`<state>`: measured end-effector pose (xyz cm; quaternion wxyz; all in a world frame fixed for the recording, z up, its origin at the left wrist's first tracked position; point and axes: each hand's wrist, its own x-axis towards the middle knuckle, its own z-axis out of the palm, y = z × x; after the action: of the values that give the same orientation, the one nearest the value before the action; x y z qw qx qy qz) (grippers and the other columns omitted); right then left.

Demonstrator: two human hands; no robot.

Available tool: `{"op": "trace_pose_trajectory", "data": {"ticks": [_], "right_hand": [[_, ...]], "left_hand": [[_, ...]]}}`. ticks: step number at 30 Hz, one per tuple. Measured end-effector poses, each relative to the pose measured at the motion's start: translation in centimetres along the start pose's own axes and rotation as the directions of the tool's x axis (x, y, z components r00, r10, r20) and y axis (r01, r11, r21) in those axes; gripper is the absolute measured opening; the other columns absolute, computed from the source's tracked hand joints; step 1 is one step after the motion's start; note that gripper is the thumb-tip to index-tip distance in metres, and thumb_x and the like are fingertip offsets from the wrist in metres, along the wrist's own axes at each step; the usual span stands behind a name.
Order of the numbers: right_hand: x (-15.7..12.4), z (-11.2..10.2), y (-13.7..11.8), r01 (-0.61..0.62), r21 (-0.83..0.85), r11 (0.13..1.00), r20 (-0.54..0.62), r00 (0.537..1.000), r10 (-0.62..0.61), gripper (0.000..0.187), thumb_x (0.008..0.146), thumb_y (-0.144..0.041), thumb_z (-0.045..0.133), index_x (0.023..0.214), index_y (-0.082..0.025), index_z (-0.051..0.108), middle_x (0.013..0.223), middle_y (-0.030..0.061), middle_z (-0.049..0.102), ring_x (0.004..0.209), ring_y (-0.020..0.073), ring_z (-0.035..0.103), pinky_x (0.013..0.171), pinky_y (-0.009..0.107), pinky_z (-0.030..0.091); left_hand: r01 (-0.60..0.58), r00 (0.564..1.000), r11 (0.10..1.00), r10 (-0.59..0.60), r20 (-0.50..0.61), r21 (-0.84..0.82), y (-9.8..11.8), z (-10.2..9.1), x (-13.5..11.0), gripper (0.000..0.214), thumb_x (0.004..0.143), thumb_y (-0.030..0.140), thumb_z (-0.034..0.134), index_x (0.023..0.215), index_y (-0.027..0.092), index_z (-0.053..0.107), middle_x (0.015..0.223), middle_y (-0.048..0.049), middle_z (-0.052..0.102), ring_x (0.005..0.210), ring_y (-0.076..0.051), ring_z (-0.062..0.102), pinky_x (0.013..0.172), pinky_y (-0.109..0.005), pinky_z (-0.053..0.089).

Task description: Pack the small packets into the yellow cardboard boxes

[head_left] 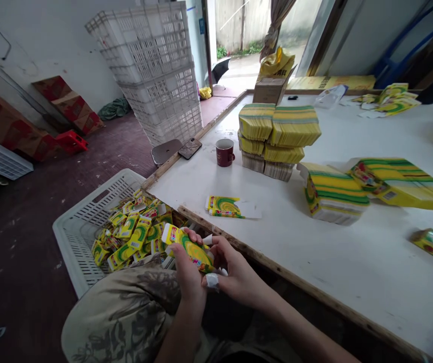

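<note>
Above my lap, my left hand [189,272] is closed around a small yellow-and-green cardboard box [191,248], its thumb on the near side and fingers on the far side. My right hand [237,269] grips the right end of the same box, with white wraps on the thumb and a fingertip. Its fingers partly hide that end, so the flaps there are hard to make out. Left of the hands, a white plastic crate [67,234] holds many boxes of the same print. One flattened carton [226,207] lies on the table close to its edge.
The white table [276,242] has a raised wooden edge. On it stand stacked flat cartons [294,126], more carton bundles [335,191], a maroon mug [224,153] and a phone [190,148]. Tall white crates [156,70] stand on the floor behind.
</note>
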<state>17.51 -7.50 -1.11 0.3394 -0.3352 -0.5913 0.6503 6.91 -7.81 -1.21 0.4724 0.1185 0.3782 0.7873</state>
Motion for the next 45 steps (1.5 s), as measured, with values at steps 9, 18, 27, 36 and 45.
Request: {"op": "trace_pose_trajectory", "data": {"ticks": [9, 18, 27, 36, 45], "right_hand": [[0.5, -3.9, -0.4, 0.099, -0.209, 0.973, -0.136, 0.982, -0.129, 0.009, 0.084, -0.022, 0.056, 0.086, -0.019, 0.064, 0.080, 0.0023, 0.065, 0.073, 0.0160, 0.058, 0.066, 0.027, 0.045], [-0.9, -5.9, -2.4, 0.425, -0.829, 0.364, 0.208, 0.838, -0.505, 0.018, 0.091, -0.014, 0.051, 0.091, -0.026, 0.065, 0.084, -0.0013, 0.067, 0.094, 0.0189, 0.057, 0.106, 0.046, 0.028], [-0.8, -3.7, -0.6, 0.045, 0.076, 0.996, -0.298, 0.954, -0.021, 0.063, 0.081, -0.038, 0.063, 0.136, -0.024, 0.036, 0.128, 0.0118, 0.054, 0.116, 0.0264, 0.054, 0.098, 0.045, 0.045], [-0.7, -3.2, 0.3, 0.073, -0.068, 0.995, -0.076, 0.994, -0.078, 0.035, 0.080, -0.035, 0.064, 0.110, -0.018, 0.058, 0.102, 0.0061, 0.065, 0.094, 0.0223, 0.060, 0.084, 0.035, 0.051], [-1.0, -4.4, 1.2, 0.240, -0.594, 0.768, -0.059, 0.939, -0.339, 0.056, 0.089, -0.009, 0.039, 0.143, -0.021, 0.037, 0.146, 0.0165, 0.043, 0.137, 0.0242, 0.039, 0.107, 0.039, 0.041]], "left_hand": [[-0.053, 0.999, 0.960, 0.053, 0.007, 0.274, -0.5, -2.2, 0.7, 0.031, 0.061, 0.036, 0.084, 0.081, 0.020, 0.067, 0.076, 0.0008, 0.069, 0.073, -0.013, 0.065, 0.068, -0.020, 0.054], [-0.436, 0.827, 0.433, -0.154, 0.541, 0.789, 4.2, -2.2, 1.3, 0.100, 0.051, 0.047, 0.087, 0.136, 0.026, 0.040, 0.137, -0.0098, 0.051, 0.127, -0.032, 0.047, 0.108, -0.042, 0.038], [-0.535, 0.781, 0.203, -0.251, 0.571, 0.820, 0.7, -2.0, -1.6, 0.077, 0.073, 0.039, 0.070, 0.133, 0.023, 0.024, 0.123, -0.0134, 0.056, 0.109, -0.027, 0.058, 0.090, -0.042, 0.051], [-0.561, 0.763, 0.124, -0.305, 0.570, 0.818, 0.9, -2.7, -1.2, 0.059, 0.071, 0.020, 0.062, 0.120, 0.027, 0.030, 0.100, -0.0042, 0.060, 0.089, -0.024, 0.062, 0.079, -0.040, 0.053], [-0.534, 0.835, 0.032, -0.135, 0.533, 0.845, 0.5, -3.6, -0.1, 0.055, 0.072, 0.021, 0.063, 0.121, 0.022, 0.038, 0.115, -0.0112, 0.055, 0.110, -0.029, 0.054, 0.094, -0.049, 0.047]]}}
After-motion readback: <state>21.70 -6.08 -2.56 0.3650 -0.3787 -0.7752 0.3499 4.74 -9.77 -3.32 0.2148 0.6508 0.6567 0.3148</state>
